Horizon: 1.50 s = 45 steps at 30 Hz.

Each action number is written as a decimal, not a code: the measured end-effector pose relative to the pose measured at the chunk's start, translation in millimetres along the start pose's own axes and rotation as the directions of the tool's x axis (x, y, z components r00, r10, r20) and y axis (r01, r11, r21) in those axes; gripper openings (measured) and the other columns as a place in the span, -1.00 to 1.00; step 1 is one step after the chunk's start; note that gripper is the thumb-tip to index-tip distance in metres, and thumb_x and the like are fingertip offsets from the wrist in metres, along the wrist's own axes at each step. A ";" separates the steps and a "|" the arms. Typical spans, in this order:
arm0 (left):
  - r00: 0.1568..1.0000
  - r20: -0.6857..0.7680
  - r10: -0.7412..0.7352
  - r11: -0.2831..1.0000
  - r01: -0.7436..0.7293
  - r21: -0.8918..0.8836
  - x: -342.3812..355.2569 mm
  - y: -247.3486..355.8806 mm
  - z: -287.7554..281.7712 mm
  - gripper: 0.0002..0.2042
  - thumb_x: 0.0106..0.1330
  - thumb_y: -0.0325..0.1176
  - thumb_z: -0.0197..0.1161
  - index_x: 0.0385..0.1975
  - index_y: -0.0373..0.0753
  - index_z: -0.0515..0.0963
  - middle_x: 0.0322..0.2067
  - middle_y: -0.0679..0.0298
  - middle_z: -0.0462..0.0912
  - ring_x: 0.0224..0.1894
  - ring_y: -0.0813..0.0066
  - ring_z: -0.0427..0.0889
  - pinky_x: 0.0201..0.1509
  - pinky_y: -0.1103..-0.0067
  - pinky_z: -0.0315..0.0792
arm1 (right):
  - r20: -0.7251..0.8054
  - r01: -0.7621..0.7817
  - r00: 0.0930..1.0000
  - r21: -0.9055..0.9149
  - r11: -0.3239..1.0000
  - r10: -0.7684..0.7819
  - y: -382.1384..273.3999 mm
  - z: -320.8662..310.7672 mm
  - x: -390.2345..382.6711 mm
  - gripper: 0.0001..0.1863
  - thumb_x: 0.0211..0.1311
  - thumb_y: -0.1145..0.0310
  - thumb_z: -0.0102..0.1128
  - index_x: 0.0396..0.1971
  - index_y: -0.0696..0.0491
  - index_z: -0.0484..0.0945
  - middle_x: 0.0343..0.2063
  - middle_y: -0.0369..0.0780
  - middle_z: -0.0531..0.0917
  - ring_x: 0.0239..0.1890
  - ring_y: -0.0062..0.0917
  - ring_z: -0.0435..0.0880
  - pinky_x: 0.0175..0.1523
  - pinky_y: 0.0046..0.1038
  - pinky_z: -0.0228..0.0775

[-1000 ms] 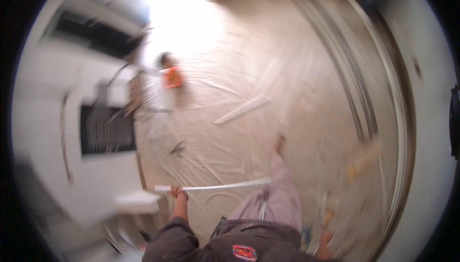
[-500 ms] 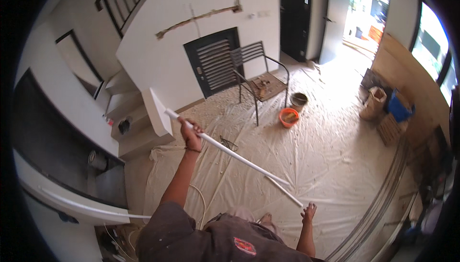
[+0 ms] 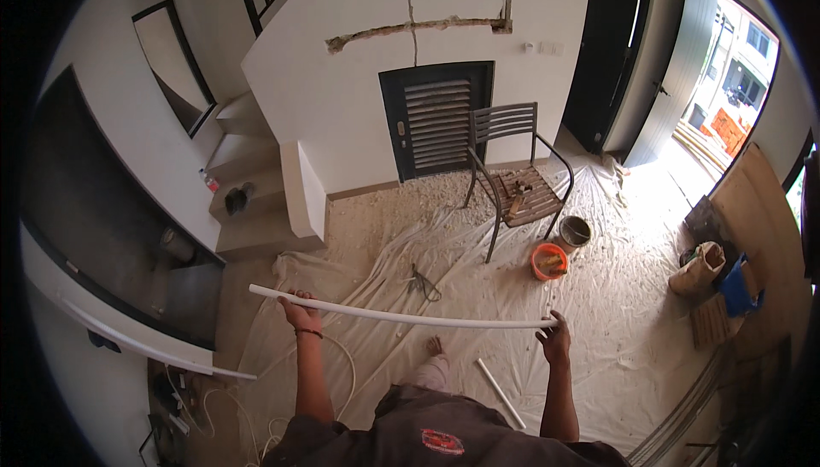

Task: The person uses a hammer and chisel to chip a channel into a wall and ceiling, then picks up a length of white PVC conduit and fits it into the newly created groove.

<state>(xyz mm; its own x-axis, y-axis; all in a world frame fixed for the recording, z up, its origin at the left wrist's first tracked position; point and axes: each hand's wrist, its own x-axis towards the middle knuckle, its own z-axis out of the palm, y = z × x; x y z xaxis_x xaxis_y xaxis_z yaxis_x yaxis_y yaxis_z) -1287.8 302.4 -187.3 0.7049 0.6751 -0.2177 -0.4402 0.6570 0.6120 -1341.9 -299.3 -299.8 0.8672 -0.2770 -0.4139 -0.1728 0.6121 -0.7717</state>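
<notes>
A long white plastic pipe [image 3: 410, 319] lies crosswise in front of me, raised above the sheeted floor. My left hand [image 3: 301, 309] is wrapped round it a little in from its left end. At the right end, my right hand [image 3: 554, 336] has its fingers closed on the pipe's tip. Below, between the pipe and my right forearm, a shorter white pipe piece [image 3: 500, 394] rests on the floor sheet. One of my bare feet [image 3: 436, 347] shows beneath the long pipe.
Plastic sheeting [image 3: 384, 253] with rubble covers the floor. Ahead stands a metal armchair [image 3: 521, 198] with tools on its seat, beside an orange bucket [image 3: 548, 262] and a dark bucket [image 3: 575, 231]. Steps [image 3: 248, 198] rise at left. A sack [image 3: 698, 268] and long strips [image 3: 683, 407] lie right.
The long pipe has swung from a slant to nearly level. My right hand, empty before, has taken hold of its right end. My view has shifted left.
</notes>
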 end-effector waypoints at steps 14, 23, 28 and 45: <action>0.963 0.194 0.187 0.860 -0.256 0.441 238.0 -116.3 268.3 -0.61 0.39 -0.22 0.00 0.18 -0.13 0.25 -0.13 0.16 0.54 -0.25 0.35 0.62 -0.32 0.50 0.56 | -0.204 0.592 0.793 0.037 0.805 -0.574 -183.4 148.7 312.1 -0.68 0.25 0.31 0.14 -0.09 0.10 0.30 -0.13 -0.12 0.49 -0.08 -0.38 0.53 -0.05 -0.40 0.49; 0.944 0.221 0.244 0.807 -0.324 0.494 404.8 -230.5 347.9 -0.72 0.28 -0.35 0.19 -0.06 -0.29 0.45 -0.35 0.26 0.58 -0.40 0.52 0.58 -0.37 0.63 0.52 | -0.176 0.578 0.745 -0.313 0.754 -0.644 -254.0 251.0 535.4 -0.73 0.21 0.39 0.15 -0.13 0.18 0.50 -0.24 -0.21 0.56 -0.26 -0.57 0.54 -0.21 -0.52 0.48; 0.948 0.176 0.265 0.799 -0.318 0.510 508.1 -255.2 428.7 -0.67 0.26 -0.41 0.20 0.01 -0.27 0.37 -0.31 0.22 0.59 -0.35 0.45 0.60 -0.35 0.57 0.51 | 0.002 0.630 0.759 -0.254 0.734 -0.651 -311.2 376.4 670.0 -0.59 0.19 0.36 0.18 0.03 0.16 0.43 -0.11 -0.15 0.52 -0.14 -0.50 0.54 -0.15 -0.47 0.51; 0.858 0.311 0.410 0.512 -0.498 0.700 785.6 -291.0 697.3 -0.53 0.21 -0.27 0.28 0.09 -0.18 0.32 -0.62 0.32 0.47 -0.69 0.66 0.36 -0.67 0.68 0.28 | 0.219 0.772 0.534 -0.519 0.366 -0.817 -452.7 719.7 1027.6 -0.61 -0.01 0.27 0.34 -0.20 0.18 0.58 -0.33 -0.14 0.67 -0.24 -0.43 0.63 -0.06 -0.42 0.43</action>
<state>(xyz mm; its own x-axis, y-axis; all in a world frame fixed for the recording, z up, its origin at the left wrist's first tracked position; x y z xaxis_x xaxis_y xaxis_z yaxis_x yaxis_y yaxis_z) -218.1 407.5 -6.2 0.5970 0.7439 0.3004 -0.1876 -0.2346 0.9538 -36.5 -328.0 -28.2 0.7064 -0.4858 0.5149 0.3641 -0.3743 -0.8528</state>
